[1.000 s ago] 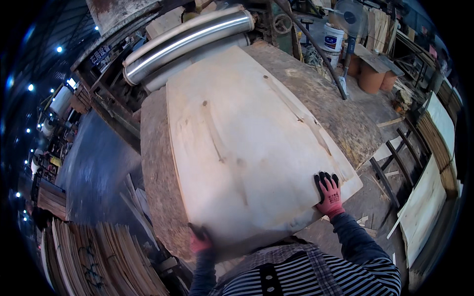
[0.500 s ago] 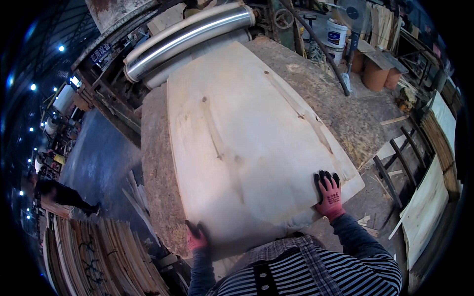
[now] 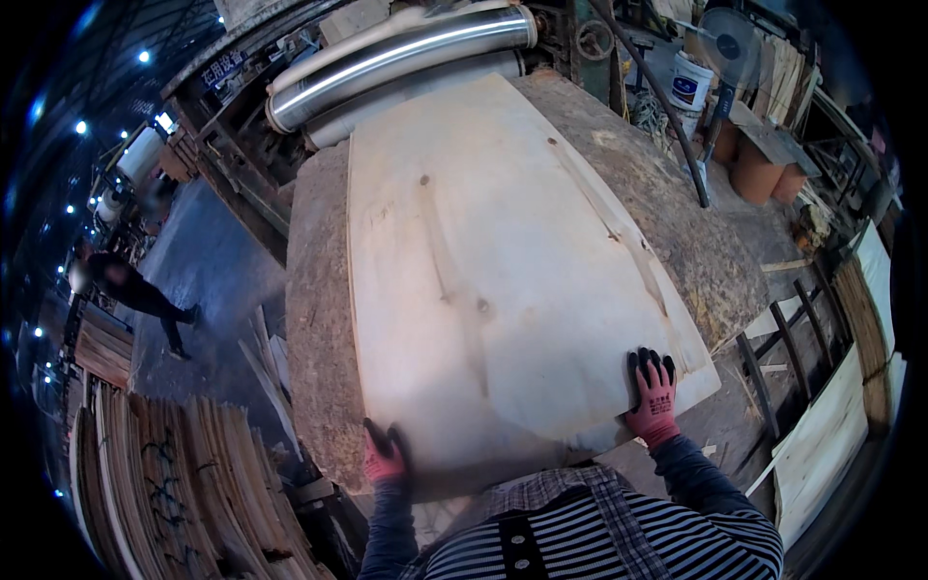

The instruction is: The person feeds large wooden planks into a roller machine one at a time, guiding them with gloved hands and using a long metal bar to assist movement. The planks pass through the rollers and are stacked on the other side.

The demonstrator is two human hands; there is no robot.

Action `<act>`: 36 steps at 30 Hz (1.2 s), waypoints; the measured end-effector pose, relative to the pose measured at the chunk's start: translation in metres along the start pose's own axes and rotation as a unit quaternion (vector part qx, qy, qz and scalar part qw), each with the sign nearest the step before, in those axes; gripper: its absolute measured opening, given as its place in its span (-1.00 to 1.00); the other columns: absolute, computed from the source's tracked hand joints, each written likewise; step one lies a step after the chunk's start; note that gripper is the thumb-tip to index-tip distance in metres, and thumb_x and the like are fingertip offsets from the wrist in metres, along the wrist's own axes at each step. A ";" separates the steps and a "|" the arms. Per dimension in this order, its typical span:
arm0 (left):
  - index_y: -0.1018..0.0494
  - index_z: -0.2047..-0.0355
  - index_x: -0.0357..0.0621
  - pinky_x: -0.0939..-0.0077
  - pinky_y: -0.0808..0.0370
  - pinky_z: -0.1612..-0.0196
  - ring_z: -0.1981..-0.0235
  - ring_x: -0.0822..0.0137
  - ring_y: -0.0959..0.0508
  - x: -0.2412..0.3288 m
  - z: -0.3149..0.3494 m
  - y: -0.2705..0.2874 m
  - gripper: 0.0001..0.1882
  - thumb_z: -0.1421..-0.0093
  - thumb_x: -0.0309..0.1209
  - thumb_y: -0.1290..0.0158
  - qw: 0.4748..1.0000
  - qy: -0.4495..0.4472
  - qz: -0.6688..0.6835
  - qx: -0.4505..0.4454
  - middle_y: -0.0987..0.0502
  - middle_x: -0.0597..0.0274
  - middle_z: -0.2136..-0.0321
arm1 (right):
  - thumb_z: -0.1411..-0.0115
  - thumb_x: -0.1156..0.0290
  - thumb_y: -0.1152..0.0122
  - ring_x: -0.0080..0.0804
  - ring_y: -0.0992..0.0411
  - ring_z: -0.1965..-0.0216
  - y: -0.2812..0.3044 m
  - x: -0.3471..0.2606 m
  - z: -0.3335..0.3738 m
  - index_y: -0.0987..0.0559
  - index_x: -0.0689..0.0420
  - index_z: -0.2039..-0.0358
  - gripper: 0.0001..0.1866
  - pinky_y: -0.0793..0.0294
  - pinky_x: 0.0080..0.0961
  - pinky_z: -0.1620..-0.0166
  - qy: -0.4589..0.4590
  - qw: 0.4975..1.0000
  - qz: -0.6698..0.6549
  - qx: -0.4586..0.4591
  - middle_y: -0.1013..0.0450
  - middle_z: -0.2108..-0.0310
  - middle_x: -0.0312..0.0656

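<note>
A large pale wood veneer sheet with knots and brown streaks lies lengthwise before me. Its far end reaches close to a shiny metal roller. At the near left edge, my left hand, in a pink glove with black fingertips, grips the sheet with the thumb on top; its other fingers are partly hidden. On the near right corner my right hand, gloved alike, lies flat with its fingers stretched out. Under the sheet is a rough brown board surface, showing on both sides.
Stacked veneer stands at the lower left, with more sheets on the right beside dark metal bars. A fan, a white bucket and brown drums are at the back right. Another person walks at far left.
My view has shifted slightly, moving most of the scene rightward in the picture. Both hands stay at the sheet's near corners. The person at far left has changed pose, legs now apart.
</note>
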State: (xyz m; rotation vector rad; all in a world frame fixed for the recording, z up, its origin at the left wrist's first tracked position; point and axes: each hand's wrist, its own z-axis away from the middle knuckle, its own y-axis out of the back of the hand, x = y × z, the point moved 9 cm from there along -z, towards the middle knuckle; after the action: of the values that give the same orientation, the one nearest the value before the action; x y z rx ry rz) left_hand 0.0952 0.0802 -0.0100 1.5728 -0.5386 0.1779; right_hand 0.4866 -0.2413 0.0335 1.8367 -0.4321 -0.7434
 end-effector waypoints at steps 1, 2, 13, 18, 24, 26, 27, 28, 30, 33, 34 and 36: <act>-0.01 -0.13 -0.07 0.23 -0.29 0.08 0.07 -0.04 -0.33 0.004 0.000 0.002 -0.36 -0.10 -0.04 0.19 1.000 0.007 0.003 -0.007 -0.22 -0.07 -0.01 | 0.58 0.21 -0.34 0.06 -0.05 -0.04 -0.002 0.001 0.000 -0.33 0.15 0.09 -0.13 0.11 -0.02 -0.14 -0.002 1.000 0.002 -0.004 -0.16 0.04 0.03; -0.01 -0.13 -0.07 0.23 -0.29 0.09 0.08 -0.05 -0.33 0.012 0.001 0.008 -0.36 -0.11 -0.03 0.20 1.000 0.014 0.006 -0.014 -0.23 -0.07 0.00 | 0.58 0.21 -0.34 0.07 -0.05 -0.03 -0.002 0.001 0.000 -0.32 0.16 0.09 -0.13 0.10 -0.02 -0.14 0.004 1.000 0.001 0.002 -0.16 0.04 0.04; -0.05 -0.11 -0.06 0.22 -0.31 0.12 0.12 -0.07 -0.35 0.005 0.000 0.006 -0.39 -0.09 -0.09 0.15 1.000 -0.007 0.005 0.026 -0.29 -0.09 0.05 | 0.51 0.17 -0.30 0.10 -0.07 -0.02 -0.003 0.001 0.001 -0.33 0.20 0.11 -0.18 0.02 0.00 -0.09 0.020 1.000 0.006 0.011 -0.16 0.04 0.06; -0.04 -0.12 0.01 0.21 -0.31 0.11 0.13 -0.07 -0.36 0.011 0.001 0.010 -0.38 -0.06 -0.14 0.10 0.999 -0.004 0.020 0.026 -0.30 -0.10 0.06 | 0.50 0.19 -0.30 0.11 -0.06 -0.02 -0.002 0.001 0.001 -0.33 0.18 0.10 -0.18 0.01 -0.02 -0.09 0.012 1.000 -0.004 0.000 -0.15 0.04 0.06; 0.00 -0.14 0.02 0.20 -0.31 0.10 0.12 -0.06 -0.36 -0.001 0.000 0.002 -0.34 -0.01 -0.25 0.07 0.998 -0.039 0.009 0.040 -0.29 -0.10 0.06 | 0.52 0.21 -0.31 0.10 -0.05 -0.02 0.001 -0.001 0.000 -0.32 0.17 0.10 -0.17 0.00 -0.04 -0.09 0.012 1.000 -0.001 0.005 -0.15 0.04 0.06; 0.00 -0.14 0.02 0.20 -0.31 0.10 0.12 -0.06 -0.36 -0.001 0.000 0.003 -0.33 -0.01 -0.24 0.07 0.999 -0.017 -0.002 0.027 -0.30 -0.10 0.06 | 0.53 0.21 -0.31 0.10 -0.05 -0.03 0.000 0.000 0.000 -0.32 0.17 0.10 -0.17 0.00 -0.04 -0.09 0.011 1.000 -0.002 0.007 -0.15 0.04 0.05; 0.00 -0.14 0.02 0.19 -0.31 0.10 0.13 -0.06 -0.36 -0.001 0.000 0.003 -0.33 -0.01 -0.24 0.06 1.000 -0.007 -0.008 0.020 -0.30 -0.10 0.06 | 0.53 0.21 -0.31 0.10 -0.04 -0.03 0.000 -0.001 0.000 -0.32 0.16 0.10 -0.17 0.00 -0.04 -0.09 0.012 1.000 -0.002 0.007 -0.14 0.04 0.05; 0.01 -0.14 0.02 0.19 -0.31 0.10 0.13 -0.06 -0.36 0.000 0.000 0.003 -0.33 -0.01 -0.24 0.06 1.000 -0.010 -0.006 0.021 -0.30 -0.10 0.06 | 0.53 0.21 -0.31 0.10 -0.04 -0.03 0.000 0.000 0.000 -0.32 0.16 0.10 -0.16 0.00 -0.04 -0.09 0.012 1.000 -0.001 0.008 -0.14 0.04 0.04; 0.01 -0.14 0.03 0.19 -0.31 0.10 0.13 -0.06 -0.37 0.002 -0.001 0.003 -0.33 -0.01 -0.23 0.06 1.000 -0.017 -0.004 0.024 -0.30 -0.10 0.07 | 0.54 0.21 -0.31 0.09 -0.04 -0.04 -0.001 0.001 0.001 -0.32 0.17 0.10 -0.16 0.03 -0.04 -0.10 0.002 1.000 -0.004 -0.003 -0.14 0.03 0.04; 0.02 -0.14 0.01 0.18 -0.31 0.11 0.14 -0.07 -0.37 -0.002 0.000 0.001 -0.33 -0.03 -0.20 0.07 1.000 0.005 0.000 0.007 -0.30 -0.11 0.07 | 0.55 0.21 -0.31 0.06 -0.03 -0.05 0.003 -0.003 -0.001 -0.32 0.19 0.10 -0.15 0.09 -0.02 -0.13 0.014 1.000 0.000 0.004 -0.14 0.03 0.03; 0.01 -0.14 0.00 0.19 -0.31 0.11 0.13 -0.07 -0.36 -0.001 0.001 0.002 -0.34 -0.04 -0.19 0.08 1.000 0.012 -0.002 0.001 -0.30 -0.11 0.07 | 0.56 0.21 -0.31 0.05 -0.02 -0.06 0.005 -0.005 -0.002 -0.32 0.19 0.10 -0.14 0.11 -0.02 -0.14 0.020 1.000 0.002 0.010 -0.14 0.03 0.03; 0.00 -0.14 -0.02 0.20 -0.31 0.11 0.12 -0.07 -0.36 0.002 0.001 0.003 -0.36 -0.06 -0.16 0.10 1.000 0.026 -0.004 -0.011 -0.30 -0.11 0.07 | 0.57 0.21 -0.31 0.03 -0.02 -0.07 0.008 -0.007 -0.003 -0.31 0.20 0.10 -0.13 0.15 -0.01 -0.16 0.030 0.999 0.001 0.020 -0.14 0.03 0.03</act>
State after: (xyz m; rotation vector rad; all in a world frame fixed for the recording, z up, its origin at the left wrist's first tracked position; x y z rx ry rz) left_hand 0.0957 0.0792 -0.0060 1.5448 -0.4922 0.2049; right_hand 0.4839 -0.2376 0.0440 1.8909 -0.4128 -0.6808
